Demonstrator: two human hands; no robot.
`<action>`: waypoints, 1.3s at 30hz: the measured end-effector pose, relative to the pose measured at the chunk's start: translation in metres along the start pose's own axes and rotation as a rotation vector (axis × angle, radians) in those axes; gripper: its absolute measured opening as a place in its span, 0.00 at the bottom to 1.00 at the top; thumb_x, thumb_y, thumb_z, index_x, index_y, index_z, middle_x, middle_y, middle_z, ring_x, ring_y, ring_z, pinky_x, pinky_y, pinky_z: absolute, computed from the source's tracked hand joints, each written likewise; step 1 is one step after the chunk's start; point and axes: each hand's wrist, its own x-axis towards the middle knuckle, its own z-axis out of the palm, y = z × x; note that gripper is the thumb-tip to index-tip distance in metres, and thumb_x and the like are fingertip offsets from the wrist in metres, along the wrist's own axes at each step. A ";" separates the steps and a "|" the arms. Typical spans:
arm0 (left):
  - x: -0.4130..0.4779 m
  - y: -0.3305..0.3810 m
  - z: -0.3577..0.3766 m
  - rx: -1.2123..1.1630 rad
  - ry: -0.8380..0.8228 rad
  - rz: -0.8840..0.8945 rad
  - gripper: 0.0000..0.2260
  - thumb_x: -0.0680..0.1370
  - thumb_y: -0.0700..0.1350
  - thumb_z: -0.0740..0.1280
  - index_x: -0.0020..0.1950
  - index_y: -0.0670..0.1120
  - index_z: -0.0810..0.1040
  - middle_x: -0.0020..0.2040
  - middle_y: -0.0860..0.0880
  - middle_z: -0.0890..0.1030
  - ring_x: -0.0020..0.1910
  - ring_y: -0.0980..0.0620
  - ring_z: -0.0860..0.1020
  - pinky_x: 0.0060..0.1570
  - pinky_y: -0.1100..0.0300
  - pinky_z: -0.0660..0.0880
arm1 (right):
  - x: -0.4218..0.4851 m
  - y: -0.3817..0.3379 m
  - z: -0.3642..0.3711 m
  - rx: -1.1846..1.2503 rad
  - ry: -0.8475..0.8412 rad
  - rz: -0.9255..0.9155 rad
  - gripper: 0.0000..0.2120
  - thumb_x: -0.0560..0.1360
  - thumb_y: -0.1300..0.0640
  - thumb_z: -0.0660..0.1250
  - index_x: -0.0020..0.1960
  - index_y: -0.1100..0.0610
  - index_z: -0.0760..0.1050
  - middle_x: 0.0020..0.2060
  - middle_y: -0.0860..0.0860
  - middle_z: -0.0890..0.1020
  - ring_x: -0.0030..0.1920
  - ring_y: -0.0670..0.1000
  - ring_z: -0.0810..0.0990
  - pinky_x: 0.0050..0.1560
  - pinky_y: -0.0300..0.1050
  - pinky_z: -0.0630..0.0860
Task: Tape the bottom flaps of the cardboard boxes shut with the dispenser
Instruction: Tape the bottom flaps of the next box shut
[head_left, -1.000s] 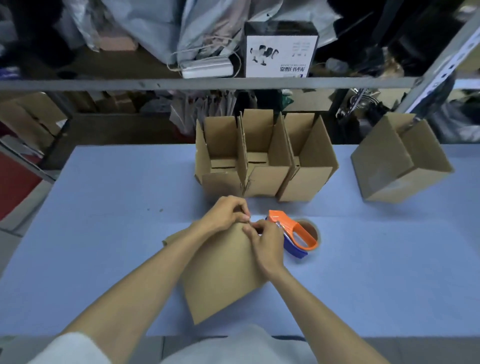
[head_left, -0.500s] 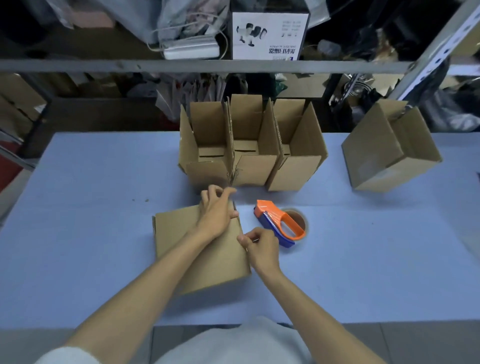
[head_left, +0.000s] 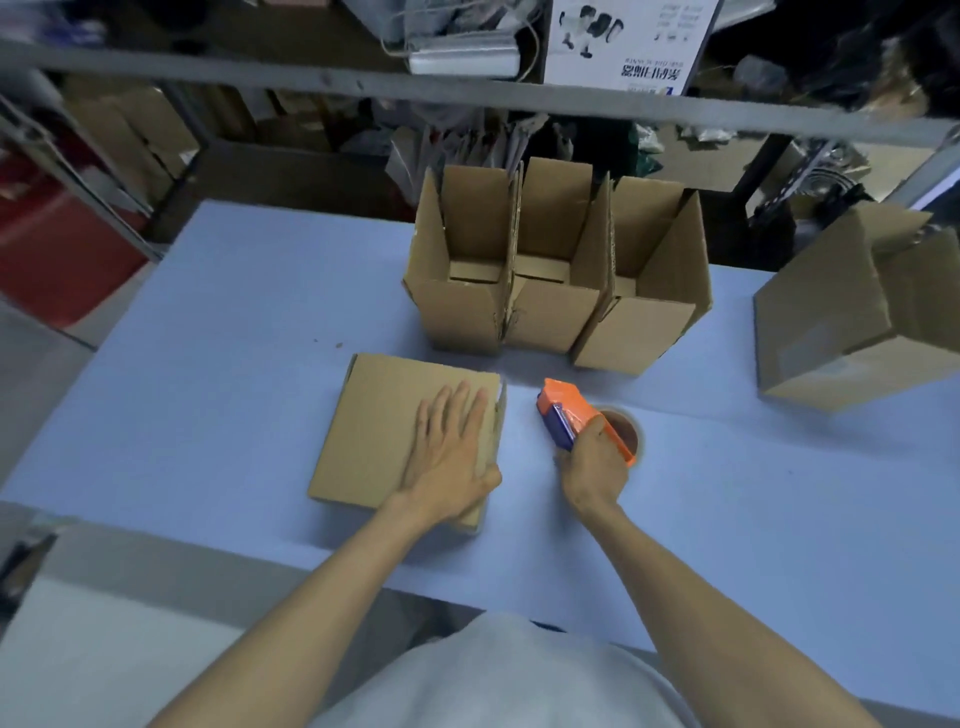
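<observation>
A brown cardboard box (head_left: 374, 431) lies on the blue table, its closed flaps facing up. My left hand (head_left: 452, 457) rests flat on its right half, fingers straight and pointing away from me. Just to the right, my right hand (head_left: 592, 467) grips the handle of the orange and blue tape dispenser (head_left: 571, 415), which sits on the table with its brown tape roll (head_left: 626, 434) behind my fingers. The dispenser's nose points away from me, a short gap from the box's right edge.
Three open-topped cardboard boxes (head_left: 556, 291) stand in a row behind the dispenser. Another box (head_left: 852, 322) lies tilted at the right. The blue table (head_left: 753, 509) ends at a cluttered metal shelf (head_left: 467, 88) at the back.
My left hand has flattened onto the box, which has turned square to the table. My right hand left the box edge and took hold of the dispenser's handle.
</observation>
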 end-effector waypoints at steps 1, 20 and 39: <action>-0.001 -0.001 -0.003 -0.016 0.003 0.002 0.41 0.75 0.56 0.61 0.79 0.47 0.40 0.79 0.45 0.41 0.78 0.44 0.40 0.74 0.48 0.36 | -0.001 0.003 -0.004 0.027 0.025 -0.048 0.19 0.72 0.61 0.67 0.60 0.62 0.65 0.56 0.57 0.77 0.52 0.60 0.76 0.41 0.49 0.71; -0.018 0.024 -0.109 -1.019 0.011 0.275 0.05 0.75 0.40 0.70 0.49 0.47 0.83 0.46 0.52 0.84 0.46 0.54 0.82 0.50 0.58 0.78 | -0.053 0.026 -0.112 0.348 -0.059 -0.613 0.20 0.68 0.68 0.74 0.47 0.50 0.68 0.42 0.49 0.79 0.43 0.50 0.73 0.44 0.27 0.66; 0.000 0.022 -0.089 -1.054 -0.048 -0.299 0.05 0.73 0.36 0.70 0.37 0.42 0.82 0.31 0.47 0.83 0.26 0.60 0.79 0.29 0.67 0.75 | -0.032 0.011 -0.109 0.224 -0.078 -0.767 0.30 0.60 0.43 0.80 0.54 0.47 0.67 0.46 0.41 0.78 0.41 0.45 0.78 0.37 0.33 0.75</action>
